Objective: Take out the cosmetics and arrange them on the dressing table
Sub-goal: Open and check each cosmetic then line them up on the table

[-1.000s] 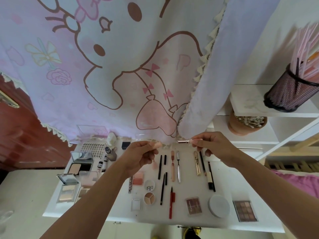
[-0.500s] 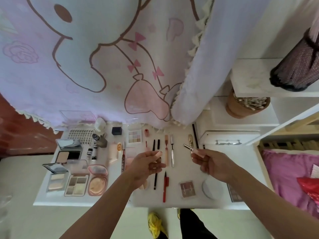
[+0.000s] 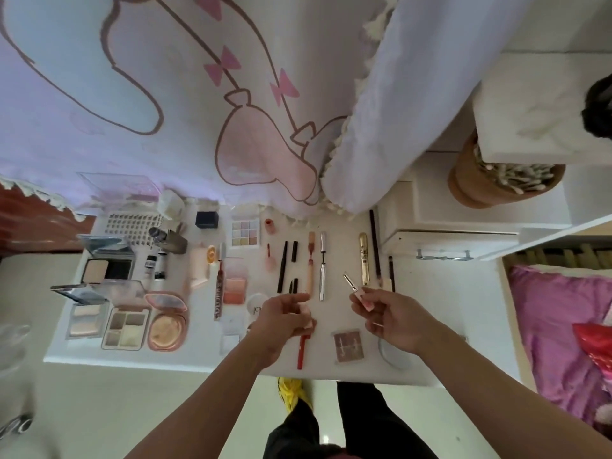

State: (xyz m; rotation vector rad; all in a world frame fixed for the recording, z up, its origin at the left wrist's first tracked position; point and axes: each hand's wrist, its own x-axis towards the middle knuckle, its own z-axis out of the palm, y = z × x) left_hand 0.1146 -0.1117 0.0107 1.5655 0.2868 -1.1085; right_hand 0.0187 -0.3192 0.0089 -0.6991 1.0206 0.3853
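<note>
Cosmetics lie in rows on the white dressing table (image 3: 427,283). My right hand (image 3: 394,321) pinches a small pink tube with a silver applicator tip (image 3: 359,294), the tip pointing up and left. My left hand (image 3: 284,318) holds a small pink cap (image 3: 306,314) above a red pencil (image 3: 302,346). Between and behind my hands lie a silver mascara wand (image 3: 322,265), a gold tube (image 3: 364,260), black pencils (image 3: 282,270) and a peach stick (image 3: 310,260). A pastel palette (image 3: 245,234) sits further back.
Open compacts and palettes (image 3: 127,326) fill the table's left side. A brown eyeshadow pan (image 3: 346,346) and a round white lid (image 3: 394,354) lie near the front edge. A printed curtain (image 3: 198,111) hangs behind. A drawer unit (image 3: 447,240) and a terracotta pot (image 3: 480,187) stand at right.
Both hands have come down from in front of the curtain to just above the table's front middle. The tube and its cap stay apart, one in each hand.
</note>
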